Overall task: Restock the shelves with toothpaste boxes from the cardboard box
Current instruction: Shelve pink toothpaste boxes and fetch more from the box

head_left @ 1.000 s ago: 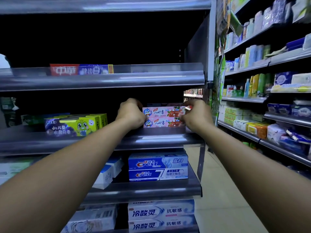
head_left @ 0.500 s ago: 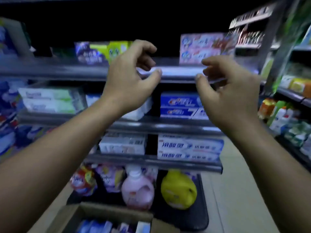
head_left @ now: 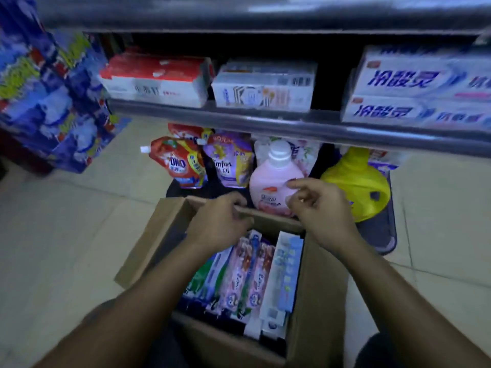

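Over the cardboard box (head_left: 148, 243) of toothpaste boxes (head_left: 249, 277), left hand (head_left: 220, 224) at 11 o'clock, right hand (head_left: 322, 212) at 2 o'clock, each grip loosely spread.

Cardboard box (head_left: 148, 240) open at the top, flaps turned outward. Toothpaste boxes (head_left: 247, 274) fill its middle and right, leaving a dark gap along the left wall. Just beyond the far wall stand a pink bottle (head_left: 273, 179) and a yellow bottle (head_left: 356, 181), under the overhanging shelf rail (head_left: 292, 126). Bare floor (head_left: 66, 235) lies left.
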Action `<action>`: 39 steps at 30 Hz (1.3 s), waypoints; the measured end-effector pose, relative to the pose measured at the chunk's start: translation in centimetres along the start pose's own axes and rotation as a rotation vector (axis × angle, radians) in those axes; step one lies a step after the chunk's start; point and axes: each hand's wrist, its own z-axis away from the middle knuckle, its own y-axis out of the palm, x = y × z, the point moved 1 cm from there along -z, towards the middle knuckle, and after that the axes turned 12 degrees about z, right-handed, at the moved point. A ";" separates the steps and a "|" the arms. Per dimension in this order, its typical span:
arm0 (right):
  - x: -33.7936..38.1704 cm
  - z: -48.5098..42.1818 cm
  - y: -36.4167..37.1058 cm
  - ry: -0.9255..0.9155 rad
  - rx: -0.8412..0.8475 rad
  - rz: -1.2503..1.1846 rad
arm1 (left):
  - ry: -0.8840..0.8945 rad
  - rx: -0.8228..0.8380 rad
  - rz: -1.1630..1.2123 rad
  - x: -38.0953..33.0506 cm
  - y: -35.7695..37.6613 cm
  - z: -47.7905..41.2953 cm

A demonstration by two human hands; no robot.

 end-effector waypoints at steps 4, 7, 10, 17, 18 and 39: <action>-1.9 1.3 3.1 0.067 0.099 0.025 | -0.103 0.078 -0.234 4.6 4.0 0.1; -2.1 1.6 4.4 0.060 0.209 0.058 | -0.123 0.143 -0.352 6.5 6.7 1.1; -2.0 1.3 5.0 0.057 0.254 0.082 | -0.102 0.178 -0.412 6.9 8.0 1.6; -2.0 1.4 5.5 0.117 0.351 0.162 | -0.093 0.230 -0.208 6.2 5.1 0.7; -1.8 1.2 5.5 0.139 0.362 0.105 | -0.046 0.203 -0.084 5.7 4.4 0.5; -1.2 -1.3 1.8 0.433 0.023 -0.501 | 0.003 0.153 -0.393 5.1 8.7 4.0</action>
